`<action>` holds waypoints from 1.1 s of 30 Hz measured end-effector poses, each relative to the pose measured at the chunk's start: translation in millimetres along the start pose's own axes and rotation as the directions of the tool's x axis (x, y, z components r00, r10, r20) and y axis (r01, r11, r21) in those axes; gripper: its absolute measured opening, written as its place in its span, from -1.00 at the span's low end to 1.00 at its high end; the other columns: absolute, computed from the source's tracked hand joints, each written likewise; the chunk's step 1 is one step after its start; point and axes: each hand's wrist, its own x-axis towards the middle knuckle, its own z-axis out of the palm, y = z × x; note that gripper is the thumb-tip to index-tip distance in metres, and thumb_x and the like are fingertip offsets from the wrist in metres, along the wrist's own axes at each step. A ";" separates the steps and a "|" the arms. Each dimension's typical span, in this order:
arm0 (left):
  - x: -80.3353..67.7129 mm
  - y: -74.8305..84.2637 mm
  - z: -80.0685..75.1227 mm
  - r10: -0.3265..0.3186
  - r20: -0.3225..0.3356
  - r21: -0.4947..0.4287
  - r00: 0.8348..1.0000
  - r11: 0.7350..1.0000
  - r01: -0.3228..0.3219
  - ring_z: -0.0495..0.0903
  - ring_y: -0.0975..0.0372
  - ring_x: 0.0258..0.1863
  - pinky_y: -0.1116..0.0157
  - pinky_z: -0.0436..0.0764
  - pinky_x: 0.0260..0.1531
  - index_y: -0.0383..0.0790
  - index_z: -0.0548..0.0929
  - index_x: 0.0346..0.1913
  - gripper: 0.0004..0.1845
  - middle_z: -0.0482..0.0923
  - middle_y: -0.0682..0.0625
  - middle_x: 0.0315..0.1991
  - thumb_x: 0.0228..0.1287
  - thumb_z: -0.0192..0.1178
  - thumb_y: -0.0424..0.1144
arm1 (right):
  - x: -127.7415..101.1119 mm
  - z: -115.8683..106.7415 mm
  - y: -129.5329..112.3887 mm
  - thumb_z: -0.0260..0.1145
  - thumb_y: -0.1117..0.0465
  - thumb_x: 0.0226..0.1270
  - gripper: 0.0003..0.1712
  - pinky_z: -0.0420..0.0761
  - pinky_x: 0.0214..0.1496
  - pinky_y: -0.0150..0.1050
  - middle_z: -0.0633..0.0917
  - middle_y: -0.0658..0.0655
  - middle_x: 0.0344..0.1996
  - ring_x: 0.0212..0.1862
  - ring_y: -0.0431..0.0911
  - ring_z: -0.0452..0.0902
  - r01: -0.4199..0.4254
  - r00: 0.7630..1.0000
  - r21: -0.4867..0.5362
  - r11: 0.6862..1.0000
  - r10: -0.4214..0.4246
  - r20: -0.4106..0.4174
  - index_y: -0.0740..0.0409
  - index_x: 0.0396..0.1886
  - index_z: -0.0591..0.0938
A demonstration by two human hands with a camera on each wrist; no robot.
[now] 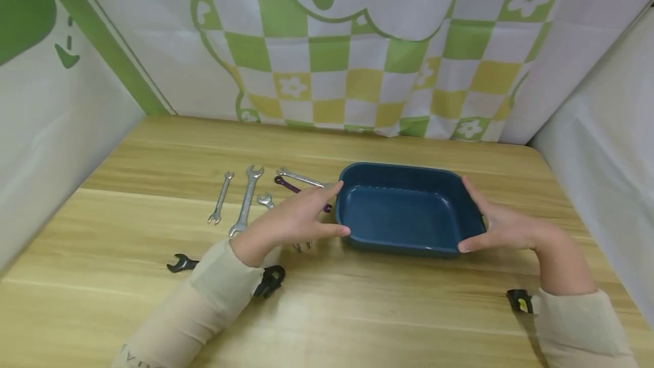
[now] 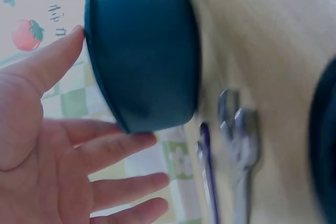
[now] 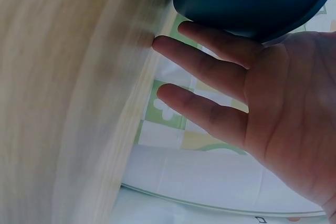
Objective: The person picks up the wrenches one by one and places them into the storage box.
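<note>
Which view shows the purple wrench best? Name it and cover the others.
The head view: the thin purple metal wrench lies in focus among the silver spanners, partly covered by the left hand. The left wrist view shows it only as a blurred purple shaft. The right wrist view does not show it.

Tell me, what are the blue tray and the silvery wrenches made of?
The blue tray looks like smooth plastic, maybe enamelled: rounded corners, even colour, soft sheen. The silvery wrenches look like polished metal, bright and reflective. The table looks like wood or wood-pattern laminate, with grain lines.
</note>
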 end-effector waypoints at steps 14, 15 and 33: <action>-39.6 -25.0 -29.3 0.167 0.153 0.069 0.974 0.981 -0.179 0.45 0.05 0.36 0.02 0.41 0.35 -0.25 0.47 0.35 -0.37 0.50 -0.06 0.33 0.33 0.28 0.00 | 0.9 3.0 0.6 0.53 0.06 0.10 0.51 -0.03 0.37 0.50 -0.41 0.38 0.56 0.53 0.48 -0.36 0.012 1.000 0.015 1.000 -0.012 -0.003 -0.07 0.55 -0.54; -42.6 -26.6 -29.6 0.172 0.161 0.072 0.972 0.980 -0.185 0.46 0.05 0.35 0.02 0.41 0.35 -0.24 0.50 0.32 -0.40 0.52 -0.05 0.31 0.32 0.28 -0.01 | 0.6 2.8 0.7 0.53 0.06 0.10 0.51 -0.03 0.37 0.51 -0.41 0.38 0.55 0.53 0.48 -0.37 0.012 1.000 0.017 1.000 -0.012 -0.004 -0.07 0.55 -0.54; -99.0 -72.4 -36.1 0.190 0.109 0.084 0.976 0.976 -0.199 0.54 0.32 -0.19 0.27 0.57 -0.15 0.03 0.66 -0.17 -0.73 0.61 0.23 -0.21 0.11 0.46 -0.02 | -0.2 1.6 1.2 0.52 0.05 0.12 0.50 -0.02 0.37 0.50 -0.41 0.37 0.56 0.53 0.47 -0.36 -0.001 1.000 0.015 1.000 0.001 0.004 -0.10 0.55 -0.54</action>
